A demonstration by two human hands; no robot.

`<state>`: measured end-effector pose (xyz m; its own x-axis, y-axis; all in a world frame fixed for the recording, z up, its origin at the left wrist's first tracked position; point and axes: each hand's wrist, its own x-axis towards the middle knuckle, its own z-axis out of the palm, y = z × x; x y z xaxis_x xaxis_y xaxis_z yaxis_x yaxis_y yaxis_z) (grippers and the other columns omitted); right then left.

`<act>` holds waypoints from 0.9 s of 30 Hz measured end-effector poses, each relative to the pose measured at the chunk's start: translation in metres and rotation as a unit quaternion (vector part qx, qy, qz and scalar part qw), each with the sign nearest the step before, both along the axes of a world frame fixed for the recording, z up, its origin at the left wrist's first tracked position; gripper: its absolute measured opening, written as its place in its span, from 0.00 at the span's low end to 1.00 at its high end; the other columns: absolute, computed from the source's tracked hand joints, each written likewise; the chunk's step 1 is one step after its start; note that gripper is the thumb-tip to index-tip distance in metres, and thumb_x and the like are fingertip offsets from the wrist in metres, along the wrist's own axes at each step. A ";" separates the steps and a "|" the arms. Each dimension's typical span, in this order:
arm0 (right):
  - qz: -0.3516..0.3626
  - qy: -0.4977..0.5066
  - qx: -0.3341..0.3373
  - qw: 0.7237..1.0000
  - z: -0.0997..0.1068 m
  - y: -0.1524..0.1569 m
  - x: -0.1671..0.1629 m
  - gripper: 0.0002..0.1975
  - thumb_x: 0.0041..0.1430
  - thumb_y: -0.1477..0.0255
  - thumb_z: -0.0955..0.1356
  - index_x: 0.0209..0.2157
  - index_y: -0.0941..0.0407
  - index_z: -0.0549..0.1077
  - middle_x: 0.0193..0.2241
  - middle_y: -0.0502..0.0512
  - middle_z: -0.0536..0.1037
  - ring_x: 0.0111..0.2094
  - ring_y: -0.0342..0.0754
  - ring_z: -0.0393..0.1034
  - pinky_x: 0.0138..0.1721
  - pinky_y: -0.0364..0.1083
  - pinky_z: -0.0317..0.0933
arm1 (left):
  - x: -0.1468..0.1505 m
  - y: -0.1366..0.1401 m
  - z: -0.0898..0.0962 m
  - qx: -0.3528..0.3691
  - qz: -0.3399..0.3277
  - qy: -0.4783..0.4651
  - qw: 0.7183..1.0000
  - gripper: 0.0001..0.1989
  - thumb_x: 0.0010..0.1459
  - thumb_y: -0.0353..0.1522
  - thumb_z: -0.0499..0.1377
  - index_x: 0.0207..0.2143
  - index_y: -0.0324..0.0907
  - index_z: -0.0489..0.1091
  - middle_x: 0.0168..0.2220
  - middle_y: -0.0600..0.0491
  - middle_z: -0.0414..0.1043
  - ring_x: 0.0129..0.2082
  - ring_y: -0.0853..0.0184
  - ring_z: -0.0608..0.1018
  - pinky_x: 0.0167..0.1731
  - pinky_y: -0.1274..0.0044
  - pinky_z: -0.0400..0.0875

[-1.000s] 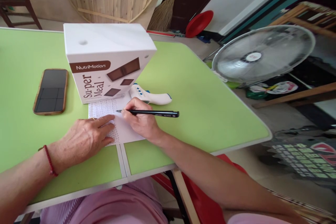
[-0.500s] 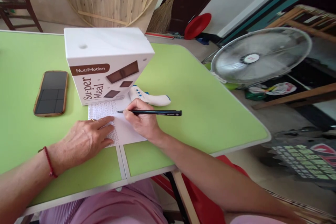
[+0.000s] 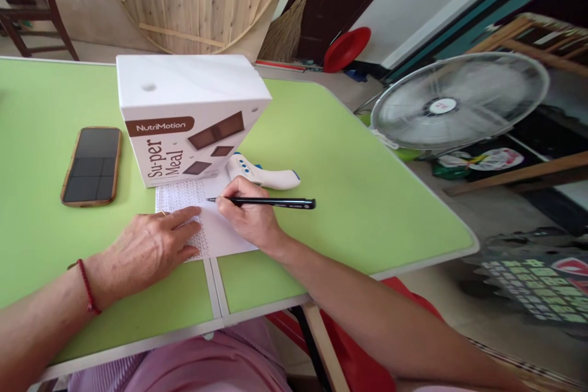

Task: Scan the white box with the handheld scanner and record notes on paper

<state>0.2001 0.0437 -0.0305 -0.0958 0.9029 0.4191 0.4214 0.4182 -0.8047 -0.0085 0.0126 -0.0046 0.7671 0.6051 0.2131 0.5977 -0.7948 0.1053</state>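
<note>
A black pen [image 3: 275, 201] is pinched in my right hand [image 3: 250, 215], its tip pointing left and meeting or nearly meeting a sheet of paper [image 3: 229, 239]. Rows of small handwritten marks fill the left part of the sheet; the right part is blank where it shows. My left hand [image 3: 154, 248] lies flat over the sheet's left edge, fingers stretched out and holding nothing. Just behind the paper stands a white box [image 3: 197, 135] printed "NutriMotion Su-per Meal", covering the sheet's far edge. A white and blue handheld thermometer [image 3: 275, 179] lies beside the box, beyond my right hand.
On the green table [image 3: 358, 196], a phone [image 3: 92, 165] in a brown case lies left of the box. A round fan [image 3: 443, 104] stands past the table's right edge. Further back are a broom [image 3: 289, 27], a red basin [image 3: 346, 49] and a wooden chair [image 3: 34, 9].
The whole view has shifted slightly, with things sitting a little lower. The pen has tilted a little in my right hand; my left hand stays flat on the paper.
</note>
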 end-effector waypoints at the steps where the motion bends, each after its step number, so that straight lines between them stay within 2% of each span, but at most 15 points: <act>1: 0.003 0.000 -0.003 1.000 0.000 0.000 0.000 0.06 0.48 0.74 0.65 0.22 0.52 0.62 0.15 0.42 0.65 0.17 0.40 0.56 0.20 0.41 0.55 | 0.000 0.000 0.000 0.000 0.000 -0.001 1.000 0.09 0.64 0.34 0.59 0.42 0.39 0.75 0.55 0.47 0.74 0.32 0.61 0.84 0.27 0.73 0.79; 15: -0.004 0.020 -0.003 1.000 -0.002 -0.001 0.000 0.06 0.49 0.72 0.66 0.22 0.53 0.63 0.15 0.43 0.66 0.17 0.40 0.58 0.21 0.41 0.57 | 0.000 0.000 -0.003 -0.008 -0.004 -0.014 1.000 0.09 0.64 0.33 0.58 0.43 0.39 0.74 0.55 0.46 0.74 0.32 0.57 0.84 0.25 0.68 0.80; 27: 0.001 0.003 -0.025 1.000 0.001 -0.001 -0.001 0.06 0.49 0.71 0.65 0.22 0.52 0.62 0.16 0.42 0.65 0.17 0.39 0.56 0.21 0.41 0.55 | -0.001 0.000 -0.005 -0.005 -0.006 -0.017 1.000 0.09 0.65 0.34 0.57 0.43 0.39 0.73 0.55 0.45 0.74 0.32 0.58 0.83 0.25 0.69 0.78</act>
<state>0.1993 0.0428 -0.0298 -0.0956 0.9223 0.3744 0.4158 0.3787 -0.8269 -0.0099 0.0125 -0.0098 0.7669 0.5982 0.2326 0.5842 -0.8007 0.1328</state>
